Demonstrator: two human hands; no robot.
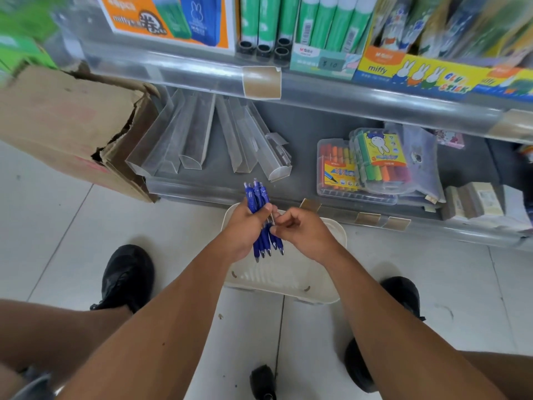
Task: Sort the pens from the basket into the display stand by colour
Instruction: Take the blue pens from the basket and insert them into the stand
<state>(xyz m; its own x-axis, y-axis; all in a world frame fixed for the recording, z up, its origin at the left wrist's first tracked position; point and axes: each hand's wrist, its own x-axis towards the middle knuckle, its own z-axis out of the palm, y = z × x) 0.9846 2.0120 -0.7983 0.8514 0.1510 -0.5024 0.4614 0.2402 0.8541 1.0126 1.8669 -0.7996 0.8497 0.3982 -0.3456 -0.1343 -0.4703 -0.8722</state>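
Blue pens [261, 220], a small bunch of them, stand nearly upright in the left hand [245, 229], whose fingers are curled round their middles; the clicker ends stick up above the fist and the tips point down below it. Just beside it, the right hand [302, 232] has its fingers bent in, and the thumb and forefinger pinch at the bunch on its right side. Both hands hang over a white plastic basket [288, 280] that sits on the pale tiled floor [57, 226] in front of a low grey shelf [302, 125]; the hands hide most of the basket's inside, so whether more pens lie in it cannot be told. On that shelf, clear plastic strips [202, 140] lie in a loose fan to the left, and boxes of coloured markers [372, 166] lie to the right. A torn cardboard box [72, 125] stands at the shelf's left end. On the shelf above are green tubes [317, 21] and a yellow glue stick carton [418, 72]. Black shoes [128, 278] rest on the tiles at either side of the basket.
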